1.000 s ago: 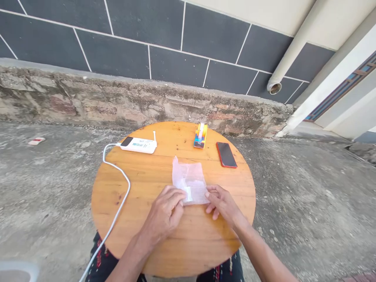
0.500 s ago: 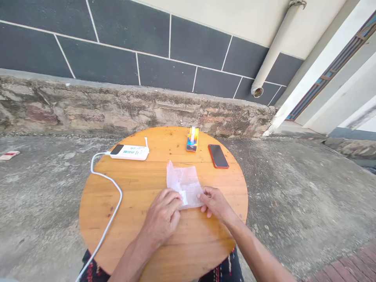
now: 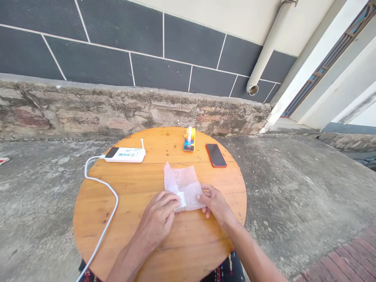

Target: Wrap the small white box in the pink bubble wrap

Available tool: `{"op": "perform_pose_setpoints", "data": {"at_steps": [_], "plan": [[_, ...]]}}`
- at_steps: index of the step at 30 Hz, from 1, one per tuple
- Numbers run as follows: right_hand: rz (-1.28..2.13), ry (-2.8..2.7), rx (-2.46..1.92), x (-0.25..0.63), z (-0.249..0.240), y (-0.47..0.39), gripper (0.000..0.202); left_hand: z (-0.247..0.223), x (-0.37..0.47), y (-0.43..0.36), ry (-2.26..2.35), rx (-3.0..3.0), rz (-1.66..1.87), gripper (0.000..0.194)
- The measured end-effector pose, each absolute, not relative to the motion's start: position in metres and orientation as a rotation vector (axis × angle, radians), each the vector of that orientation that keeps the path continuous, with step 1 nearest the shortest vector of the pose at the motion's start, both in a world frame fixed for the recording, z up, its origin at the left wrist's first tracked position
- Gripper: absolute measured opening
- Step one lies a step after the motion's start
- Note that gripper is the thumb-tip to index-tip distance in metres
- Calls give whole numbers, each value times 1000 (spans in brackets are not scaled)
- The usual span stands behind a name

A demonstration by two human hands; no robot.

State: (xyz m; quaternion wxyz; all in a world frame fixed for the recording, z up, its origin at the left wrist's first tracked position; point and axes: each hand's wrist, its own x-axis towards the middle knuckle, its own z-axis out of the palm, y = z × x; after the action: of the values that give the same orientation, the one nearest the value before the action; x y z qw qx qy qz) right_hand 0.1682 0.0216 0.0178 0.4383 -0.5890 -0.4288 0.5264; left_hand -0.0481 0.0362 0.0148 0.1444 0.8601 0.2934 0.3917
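A partly folded sheet of pinkish, translucent bubble wrap [image 3: 192,192] lies on the round wooden table in front of me. A small white piece [image 3: 182,199] shows at its lower left, though I cannot make out what it is. My left hand [image 3: 160,213] is closed at that lower left corner, its fingertips together on the wrap beside the white piece. On the other side, my right hand [image 3: 214,203] pinches the wrap's right edge between thumb and fingers. The undersides of the fingertips are hidden.
On the wooden table [image 3: 117,243] a white device [image 3: 125,154] with a white cable [image 3: 110,219] lies at the left. A yellow and blue tape dispenser [image 3: 189,140] stands at the back. Right of it rests a red-edged phone [image 3: 216,155]. A stone-based wall [image 3: 147,111] runs behind.
The fold of the wrap lies slightly more open, and more of the white piece shows beside my left fingers. Both hands stay at the wrap. The whole view has shifted a little.
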Motion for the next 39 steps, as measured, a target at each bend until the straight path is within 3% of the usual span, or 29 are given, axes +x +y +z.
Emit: {"op": "perform_pose_setpoints", "data": {"at_steps": [6, 25, 39], "plan": [[1596, -1254, -1512, 179, 28, 32, 39, 14, -44, 40, 857, 2506, 1102, 36], [1406, -1433, -1753, 151, 34, 57, 7, 17, -43, 40, 902, 2498, 1035, 37], [1275, -1316, -1629, 140, 37, 43, 14, 17, -45, 41, 890, 2599, 1032, 37]]}}
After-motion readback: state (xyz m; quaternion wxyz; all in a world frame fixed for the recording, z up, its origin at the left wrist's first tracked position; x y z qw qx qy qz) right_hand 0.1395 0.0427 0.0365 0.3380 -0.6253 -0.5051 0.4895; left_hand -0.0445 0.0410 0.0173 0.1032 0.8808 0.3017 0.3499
